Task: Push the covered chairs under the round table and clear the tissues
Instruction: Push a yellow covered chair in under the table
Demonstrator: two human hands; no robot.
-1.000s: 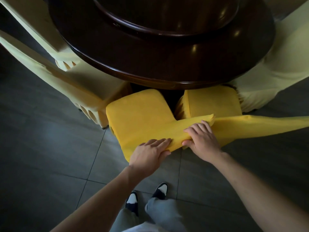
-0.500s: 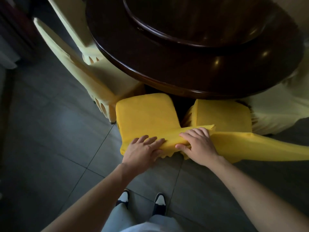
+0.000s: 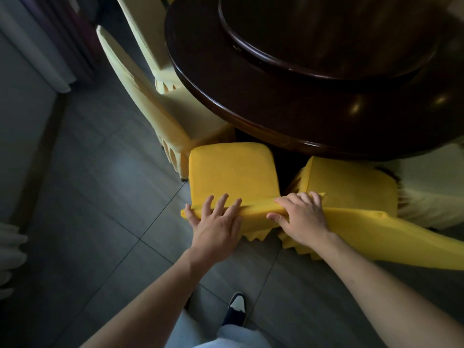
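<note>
**Yellow chair seated closer to the table edge**

At the near rim of the round table [image 3: 288, 126], both hands work the backrest top of the left yellow-covered chair [image 3: 232, 169]. The left hand [image 3: 217, 222] lies on the backrest with fingers spread and nearly straight, pressing rather than gripping. The right hand [image 3: 301, 217] has its fingers curled over the top edge and its thumb underneath, holding the fabric-covered rail.

Change since one second ago: the left hand has slid outward along the backrest toward its left corner, and its fingers have fanned apart. The seat's front edge now sits closer to the table rim than before (part of this may be camera shift, since the view has swung left). The chair appears almost pushed home.

The second yellow-covered chair [image 3: 351, 182] stands just beside it on the right, its seat front partly under the rim. Two cream-covered chairs [image 3: 175, 114] stand further left along the table.

No tissues are visible; the lazy Susan [image 3: 326, 36] shows no clutter.
</note>
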